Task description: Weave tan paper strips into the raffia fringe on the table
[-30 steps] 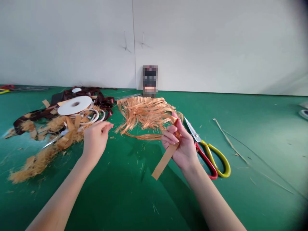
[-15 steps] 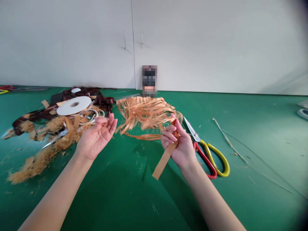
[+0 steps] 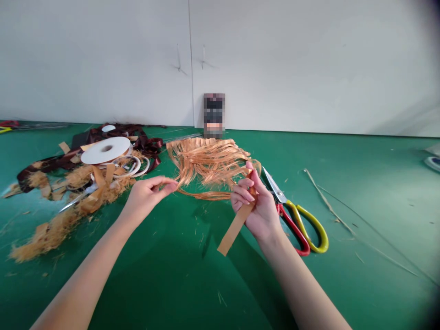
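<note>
My right hand (image 3: pixel 256 204) is closed round a flat tan strip (image 3: pixel 233 231) that hangs down and to the left from my palm, above the green table (image 3: pixel 192 275). My left hand (image 3: pixel 147 197) reaches right, its thumb and fingers pinched together at the left edge of a pile of thin orange-tan strands (image 3: pixel 209 162). Whether a strand is between the fingertips I cannot make out.
Scissors (image 3: pixel 295 215) with one red and one yellow handle lie just right of my right hand. At the left lie a white tape roll (image 3: pixel 106 150), dark brown ribbon (image 3: pixel 144 144) and frayed tan scraps (image 3: pixel 51 229). Thin stalks (image 3: pixel 330 206) lie at the right. A wall stands behind.
My left hand was raised with the palm up and fingers apart; it has turned over, moved right to the strand pile and pinched shut. My right hand has kept still.
</note>
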